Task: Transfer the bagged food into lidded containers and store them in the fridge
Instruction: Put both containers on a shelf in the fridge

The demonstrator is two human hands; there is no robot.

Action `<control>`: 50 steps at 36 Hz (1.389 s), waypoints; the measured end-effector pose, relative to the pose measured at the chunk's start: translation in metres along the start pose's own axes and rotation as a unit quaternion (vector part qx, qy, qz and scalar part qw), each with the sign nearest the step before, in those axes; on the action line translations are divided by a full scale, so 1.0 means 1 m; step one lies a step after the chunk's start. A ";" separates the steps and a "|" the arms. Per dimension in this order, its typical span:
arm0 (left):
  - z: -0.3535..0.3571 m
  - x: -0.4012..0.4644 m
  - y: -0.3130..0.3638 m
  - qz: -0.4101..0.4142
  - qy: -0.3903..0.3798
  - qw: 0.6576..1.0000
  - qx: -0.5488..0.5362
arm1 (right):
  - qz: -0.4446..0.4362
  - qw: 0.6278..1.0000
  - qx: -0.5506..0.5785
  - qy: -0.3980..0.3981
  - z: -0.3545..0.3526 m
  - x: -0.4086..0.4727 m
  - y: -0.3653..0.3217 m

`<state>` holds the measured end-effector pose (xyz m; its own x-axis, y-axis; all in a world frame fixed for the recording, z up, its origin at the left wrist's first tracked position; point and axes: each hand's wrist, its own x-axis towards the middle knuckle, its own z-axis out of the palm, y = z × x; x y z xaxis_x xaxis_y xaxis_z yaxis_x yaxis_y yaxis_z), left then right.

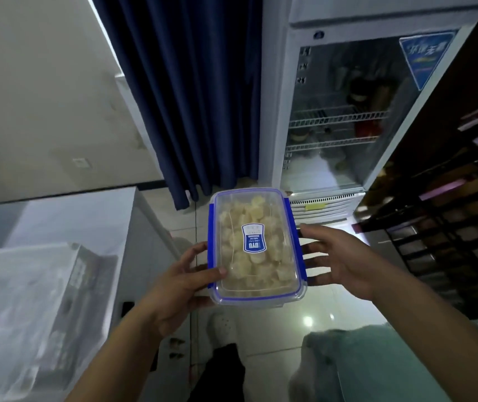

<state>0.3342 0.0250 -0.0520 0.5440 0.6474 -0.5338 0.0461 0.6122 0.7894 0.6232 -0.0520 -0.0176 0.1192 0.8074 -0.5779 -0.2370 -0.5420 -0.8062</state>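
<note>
So the fridge [345,111] is dead ahead with its glass door apparently shut; wire shelves inside already carry some stuff, blurry though; dark blue curtain [197,91] hangs to its left. The container [255,245] sits mid-air between me and the fridge, clear lid on, blue clips down the long sides, pale food chunks [249,256] inside. My take for this step: keep it level, shift the weight onto one hand, use the other for the door. Left hand [182,282] cups the near-left corner, thumb on the lid; right hand [345,256] is spread wide, fingers flat against the right side, not really clamping.
</note>
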 end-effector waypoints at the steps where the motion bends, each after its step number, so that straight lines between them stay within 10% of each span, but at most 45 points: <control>1: -0.003 0.015 0.010 0.001 -0.004 1.000 -0.004 | -0.001 1.000 -0.002 0.008 0.001 0.013 -0.009; 18: -0.060 0.202 0.172 0.001 -0.014 1.000 0.007 | -0.001 0.998 0.019 0.055 0.010 0.188 -0.154; 25: -0.067 0.246 0.203 0.003 0.017 1.000 0.014 | -0.183 0.922 -0.263 0.216 -0.034 0.278 -0.219; 27: -0.066 0.255 0.208 0.006 0.029 0.999 0.015 | -0.211 0.862 -0.389 0.246 -0.056 0.310 -0.247; 32: -0.062 0.272 0.216 0.000 0.068 0.998 0.006 | -0.200 0.523 -0.781 0.277 -0.073 0.369 -0.297; 37: -0.053 0.289 0.222 -0.003 0.084 0.996 -0.006 | -0.207 0.268 -0.922 0.186 -0.065 0.404 -0.318; 44: -0.045 0.309 0.223 -0.014 0.099 0.995 -0.008 | -0.134 0.106 -0.972 0.159 -0.071 0.432 -0.344; 50: -0.032 0.318 0.223 -0.022 0.103 0.994 -0.001 | -0.115 0.070 -0.980 0.147 -0.069 0.454 -0.345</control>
<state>0.4908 0.3818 -0.0559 0.3576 0.6990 -0.6193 0.0648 0.6430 0.7631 0.8258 0.4855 -0.0107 -0.0136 0.9638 -0.2664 0.3570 0.2535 0.8990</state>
